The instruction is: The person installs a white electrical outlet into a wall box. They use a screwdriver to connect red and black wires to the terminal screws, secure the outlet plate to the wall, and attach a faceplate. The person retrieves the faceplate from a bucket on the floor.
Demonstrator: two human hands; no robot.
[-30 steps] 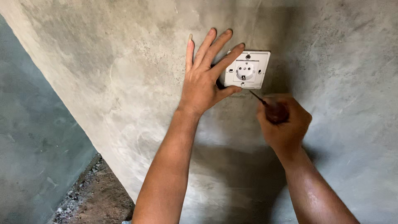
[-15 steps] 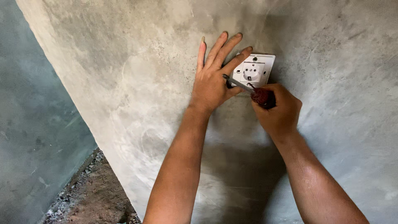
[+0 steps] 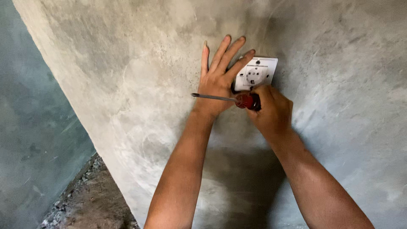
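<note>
Hands [image 3: 220, 80] over socket [image 3: 259, 73]; bare wall [image 3: 127, 63] around.

The socket [image 3: 257, 74] is white with small dark holes. The screwdriver [image 3: 229, 99] has a red handle with a black end and a shiny grey metal stick. The wall [image 3: 127, 76] is grey with lighter, cloudy patches, the wall on the far left [image 3: 34, 140] is bluish-grey, and the floor [image 3: 91, 199] is brown with pale little stones.

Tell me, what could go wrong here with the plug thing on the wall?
The white socket plate sits crooked and is only pressed by the left hand, so it might slip. The right hand holds the red-handled screwdriver with its metal tip lying across the left wrist, so a jerk could poke skin.
</note>
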